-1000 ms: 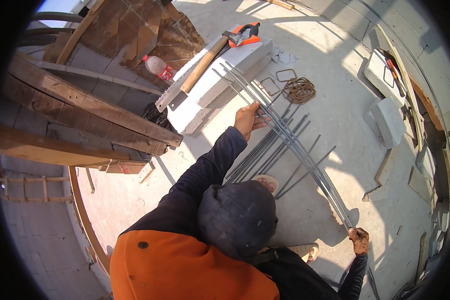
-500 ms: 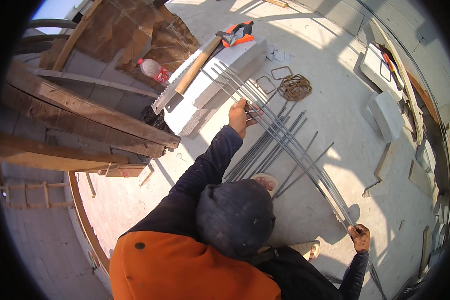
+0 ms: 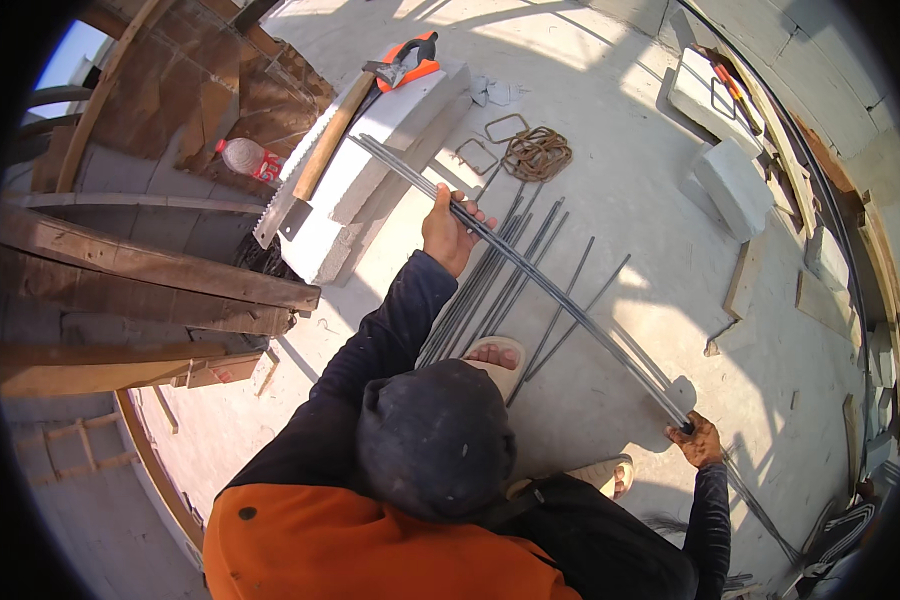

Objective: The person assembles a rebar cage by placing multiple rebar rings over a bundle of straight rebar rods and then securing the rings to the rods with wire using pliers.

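A tight bundle of thin grey steel rods [image 3: 560, 298] slants across in front of me, from the white blocks at upper left down to the lower right. My left hand [image 3: 453, 232] holds it near the upper end, thumb on one side and fingertips curled on the other. Around the lower end my right hand [image 3: 700, 440] is closed. Beneath the bundle, more steel rods [image 3: 492, 275] lie on the concrete floor beside my sandalled foot [image 3: 495, 357]. Beyond them sits a heap of rusty rectangular wire stirrups [image 3: 537, 155], with two looser ones at its left.
A hammer [image 3: 332, 140] and an orange-handled saw [image 3: 290, 190] rest on white blocks [image 3: 370, 175]. A plastic bottle [image 3: 250, 160] lies left of them, near wooden beams [image 3: 150, 262]. More white blocks [image 3: 732, 190] and boards line the right wall.
The rods, fanned apart at their upper ends before, now lie close together in one bundle. Both hands still hold them. The whole view has shifted, so the surroundings sit farther left.
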`<action>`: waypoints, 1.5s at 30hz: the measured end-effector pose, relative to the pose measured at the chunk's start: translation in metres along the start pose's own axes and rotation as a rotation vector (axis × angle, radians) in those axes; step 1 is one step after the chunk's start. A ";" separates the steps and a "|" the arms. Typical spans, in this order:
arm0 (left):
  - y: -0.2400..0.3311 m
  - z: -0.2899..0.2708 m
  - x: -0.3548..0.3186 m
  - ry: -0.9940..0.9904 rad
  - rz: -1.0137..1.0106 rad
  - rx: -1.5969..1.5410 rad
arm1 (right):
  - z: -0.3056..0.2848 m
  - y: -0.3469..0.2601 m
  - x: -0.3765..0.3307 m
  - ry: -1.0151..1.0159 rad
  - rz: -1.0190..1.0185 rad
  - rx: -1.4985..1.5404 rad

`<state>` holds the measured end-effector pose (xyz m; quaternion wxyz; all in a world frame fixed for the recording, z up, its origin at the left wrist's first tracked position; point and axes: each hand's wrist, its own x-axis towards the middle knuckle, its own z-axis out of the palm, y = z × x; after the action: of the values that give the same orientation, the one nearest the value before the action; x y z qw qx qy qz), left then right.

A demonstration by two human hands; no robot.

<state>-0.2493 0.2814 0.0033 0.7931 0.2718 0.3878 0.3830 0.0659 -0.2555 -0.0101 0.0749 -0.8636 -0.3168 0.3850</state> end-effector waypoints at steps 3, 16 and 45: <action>0.005 0.008 -0.015 -0.003 -0.012 -0.028 | -0.002 -0.014 0.008 -0.043 0.016 -0.171; -0.043 -0.083 0.017 0.166 -0.019 0.510 | -0.068 -0.199 0.089 -0.251 -0.201 -0.001; -0.033 -0.018 0.150 0.150 0.485 0.462 | -0.021 -0.451 0.380 0.454 -0.744 -0.386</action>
<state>-0.1902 0.3881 -0.0915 0.5657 0.4996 0.4459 0.4812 0.0512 0.3323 -0.0620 0.1130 -0.7521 -0.6458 0.0676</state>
